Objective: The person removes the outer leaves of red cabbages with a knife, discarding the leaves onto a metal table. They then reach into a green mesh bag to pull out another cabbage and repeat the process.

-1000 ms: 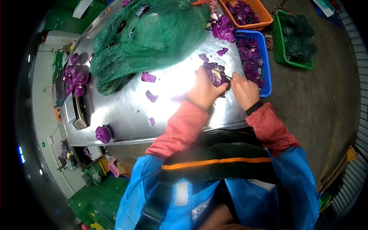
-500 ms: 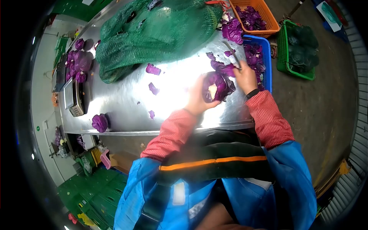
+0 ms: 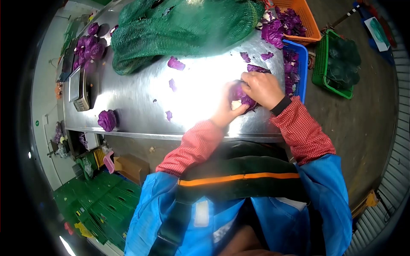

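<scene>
Lying near the hands (image 3: 264, 88) and cabbage (image 3: 245, 99): loose leaves (image 3: 175, 63), green netting (image 3: 183, 36).

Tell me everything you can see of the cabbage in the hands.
The cabbage is a rounded purple head of layered leaves with a pale patch, apparently its cut stem end, at lower left in view. The left hand holds its left side; the right hand covers its upper right, fingers against it, hiding much of it. It is over the shiny metal table; whether it touches the surface I can't tell.
</scene>
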Tool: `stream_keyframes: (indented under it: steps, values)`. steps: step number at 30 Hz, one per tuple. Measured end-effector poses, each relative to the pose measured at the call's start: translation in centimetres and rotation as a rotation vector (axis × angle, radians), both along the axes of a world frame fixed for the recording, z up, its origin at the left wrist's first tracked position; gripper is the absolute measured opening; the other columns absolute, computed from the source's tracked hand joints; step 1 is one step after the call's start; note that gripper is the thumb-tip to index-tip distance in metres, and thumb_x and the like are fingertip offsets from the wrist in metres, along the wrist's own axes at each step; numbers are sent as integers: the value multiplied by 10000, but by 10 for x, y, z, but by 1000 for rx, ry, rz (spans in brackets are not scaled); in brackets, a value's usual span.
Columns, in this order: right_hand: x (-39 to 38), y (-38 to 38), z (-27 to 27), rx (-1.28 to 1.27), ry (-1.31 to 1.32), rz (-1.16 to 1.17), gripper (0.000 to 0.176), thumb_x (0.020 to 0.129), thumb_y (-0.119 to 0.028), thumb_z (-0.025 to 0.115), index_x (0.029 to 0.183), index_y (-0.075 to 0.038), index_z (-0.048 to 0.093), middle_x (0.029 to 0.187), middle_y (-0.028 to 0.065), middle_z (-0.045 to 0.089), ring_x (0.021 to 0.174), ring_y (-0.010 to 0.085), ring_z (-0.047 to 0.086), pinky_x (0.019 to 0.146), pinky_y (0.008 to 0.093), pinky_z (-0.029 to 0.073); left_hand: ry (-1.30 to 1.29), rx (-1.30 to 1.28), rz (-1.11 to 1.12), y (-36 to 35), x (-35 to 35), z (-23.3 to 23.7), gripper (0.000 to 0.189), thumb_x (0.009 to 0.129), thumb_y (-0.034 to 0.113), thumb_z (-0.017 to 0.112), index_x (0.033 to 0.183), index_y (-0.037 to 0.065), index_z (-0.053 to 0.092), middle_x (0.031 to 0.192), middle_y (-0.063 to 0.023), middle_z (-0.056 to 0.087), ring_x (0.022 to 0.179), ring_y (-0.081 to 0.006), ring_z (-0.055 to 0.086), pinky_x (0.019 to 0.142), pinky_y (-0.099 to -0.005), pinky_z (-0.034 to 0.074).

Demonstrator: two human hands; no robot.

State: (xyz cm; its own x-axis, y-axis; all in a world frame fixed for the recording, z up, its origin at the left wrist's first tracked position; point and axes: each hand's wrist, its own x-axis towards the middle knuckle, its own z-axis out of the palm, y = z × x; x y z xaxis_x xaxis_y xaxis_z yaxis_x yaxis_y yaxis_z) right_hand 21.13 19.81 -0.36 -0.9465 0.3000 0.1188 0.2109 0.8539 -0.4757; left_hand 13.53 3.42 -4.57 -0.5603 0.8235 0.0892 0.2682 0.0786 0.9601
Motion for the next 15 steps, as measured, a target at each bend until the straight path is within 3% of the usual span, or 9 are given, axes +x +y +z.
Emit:
stream_keyframes:
  steps: [3,6,7,10,11,15]
  values:
    - [-3,16,-11,102,106,-53,117,856,-148,591,821,-52,534,695,162,626,626,374,626,541,472,487,127,-14,-11,-2,-2,4,807,662,230,809,1349,69,417,1360,-243,365,1279,-419,391,1066,-445,356]
    - [11,47,-55,79,-47,-291,150,862,-176,588,868,-26,580,763,195,661,658,383,646,577,493,504,66,-29,-29,-3,-6,4,836,662,226,805,1366,49,391,1359,-230,371,1280,-388,401,1075,-430,349]
    - [16,47,-60,28,-59,-344,290,858,-273,636,959,-8,575,763,195,666,667,378,653,600,474,507,2,-28,-24,-3,-8,4,841,664,222,802,1371,42,383,1357,-223,374,1279,-374,406,1077,-424,348]
    - [35,22,-37,-554,-66,-426,507,832,-376,694,1135,2,545,770,165,667,687,315,665,630,406,514,-294,-15,8,-2,-11,5,828,684,208,784,1377,21,371,1345,-191,388,1274,-315,420,1076,-401,349]
    - [41,13,-52,-662,16,-391,710,790,-440,740,1278,1,473,822,132,659,732,236,654,667,346,508,-315,-15,11,-3,-13,5,823,691,205,779,1378,14,369,1341,-180,391,1271,-296,423,1075,-392,350]
    - [45,-7,-48,-988,-50,-316,563,827,-347,718,1210,17,523,902,142,663,768,196,648,673,329,505,-375,1,-17,0,-14,10,799,713,192,761,1386,17,366,1333,-153,397,1258,-265,430,1069,-376,355]
